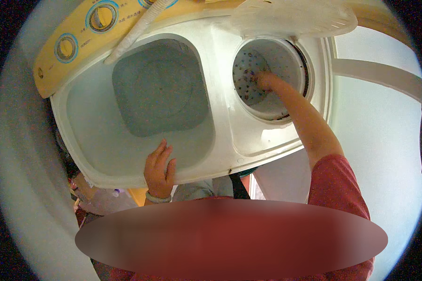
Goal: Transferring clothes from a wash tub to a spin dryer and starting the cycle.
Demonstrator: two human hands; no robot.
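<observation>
Before me is a twin-tub washing machine with a large wash tub (102, 151) on the left and a small round spin tub (288, 63) on the right. My left hand (159, 172) lies over the wash tub's front rim, fingers spread and holding nothing. Deep in the spin tub is my right hand (265, 81), near the wall dotted with dark holes. Its fingertips are blurred, so whether they hold anything is unclear. The spin tub's translucent lid (295, 17) stands raised behind the opening. Greyish water seems to fill the wash tub's lower part.
A yellow control panel (81, 38) with several knobs runs along the back. A ribbed pale hose (137, 31) slants down from it to the wash tub's rim. Beyond the right side is a pale surface crossed by a grey band (376, 68). Assorted items (88, 189) lie low at the left.
</observation>
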